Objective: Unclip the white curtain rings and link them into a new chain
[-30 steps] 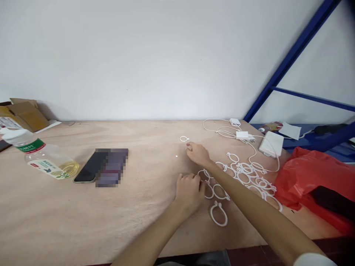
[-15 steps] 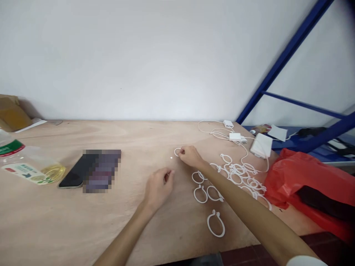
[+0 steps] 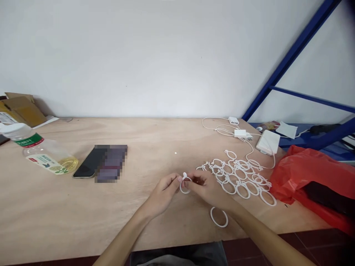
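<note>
Over the near middle of the table, both my hands hold one small white ring (image 3: 185,192) with a clasp at its top. My left hand (image 3: 164,191) pinches its left side near the clasp. From the right, the thumb and fingers of my right hand (image 3: 208,189) close on its other side. Some of the right fingertips are hidden behind that hand. A heap of several similar white rings (image 3: 240,174) lies to the right, linked or overlapping. One single ring (image 3: 219,217) rests on the wood below my right wrist, its top hidden by the wrist.
On the left of the table (image 3: 83,221) stand a bottle (image 3: 30,140) of yellow liquid, a phone (image 3: 88,162), a pixelated object (image 3: 112,164) and a cardboard box (image 3: 24,109). White chargers and cables (image 3: 240,133), a red bag (image 3: 299,170) and a blue frame (image 3: 288,59) are at the right.
My right hand has come back toward me with the ring and met my left hand, which now grips it too. The camera view has shifted slightly.
</note>
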